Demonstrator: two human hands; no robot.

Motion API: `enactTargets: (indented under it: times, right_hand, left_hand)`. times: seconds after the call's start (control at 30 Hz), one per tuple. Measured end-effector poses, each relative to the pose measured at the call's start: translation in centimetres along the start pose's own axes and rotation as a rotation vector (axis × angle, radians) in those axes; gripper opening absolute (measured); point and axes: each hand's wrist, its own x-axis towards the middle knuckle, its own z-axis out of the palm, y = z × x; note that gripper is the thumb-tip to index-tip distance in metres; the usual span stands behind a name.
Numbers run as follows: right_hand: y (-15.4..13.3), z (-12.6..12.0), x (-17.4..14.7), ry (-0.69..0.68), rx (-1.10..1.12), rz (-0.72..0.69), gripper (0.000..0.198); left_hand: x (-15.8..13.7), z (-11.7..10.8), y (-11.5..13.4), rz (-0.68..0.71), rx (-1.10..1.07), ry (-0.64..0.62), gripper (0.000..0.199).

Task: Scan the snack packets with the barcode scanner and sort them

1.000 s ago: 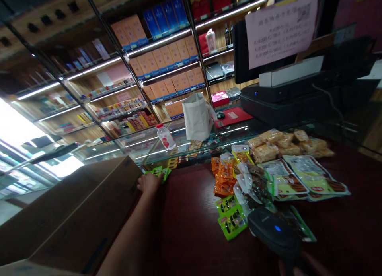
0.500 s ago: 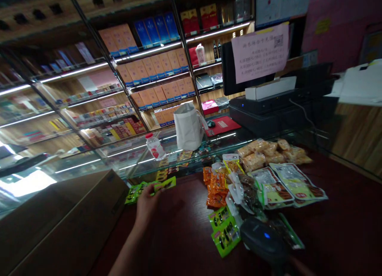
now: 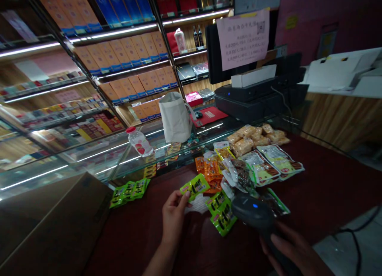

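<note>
A small shop, lit by strip lights along shelves of orange and blue cartons, with a glass display case (image 3: 98,156) running behind a dark wooden counter (image 3: 313,188). On the counter the left hand (image 3: 173,212) pinches a small green snack packet (image 3: 195,185) by its near corner between thumb and fingers, lifted just off the wood and held in front of the handheld scanner (image 3: 253,210). The right hand (image 3: 294,250) is wrapped around the scanner's grip at the near right, its head, with a blue light showing, pointing left toward the packet. Just under the scanner's nose lie more green packets (image 3: 222,212), and beyond them a heap of orange sachets (image 3: 210,170), clear-wrapped snacks and pale pouches (image 3: 280,158). A strip of green packets (image 3: 128,190) lies apart to the left, beside a cardboard box (image 3: 53,224). It looks like the scanning step: the packet is presented, and the barcode side would need turning square to the scanner window, close and steady. A water bottle (image 3: 139,140) and a white bag (image 3: 174,117) stand on the glass.
</note>
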Motion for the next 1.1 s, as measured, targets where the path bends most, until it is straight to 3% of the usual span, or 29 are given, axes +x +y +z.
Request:
enactTargets:
  times: [0.17, 0.37, 0.63, 0.87, 1.1]
  right_hand:
    - [-1.7, 3.1, 1.3, -0.165, 0.048, -0.154, 0.047]
    - [-1.7, 4.8, 1.7, -0.145, -0.003, -0.204, 0.043]
    - [-1.0, 4.6, 0.6, -0.088, 0.021, -0.177, 0.042]
    - [-1.3, 4.3, -0.5, -0.116, 0.034, -0.244, 0.042]
    - [-0.5, 2.9, -0.9, -0.042, 0.065, -0.196, 0.043]
  left_hand:
    - [-0.8, 0.5, 0.2, 0.019, -0.003, -0.044, 0.029]
    - [-1.0, 0.7, 0.4, 0.022, -0.011, -0.012, 0.026]
    - [-1.2, 0.6, 0.3, 0.05, 0.055, -0.013, 0.024]
    - [-1.7, 0.9, 0.4, 0.04, 0.053, -0.045, 0.027]
    - [-2.2, 2.0, -0.6, -0.224, -0.018, -0.235, 0.038]
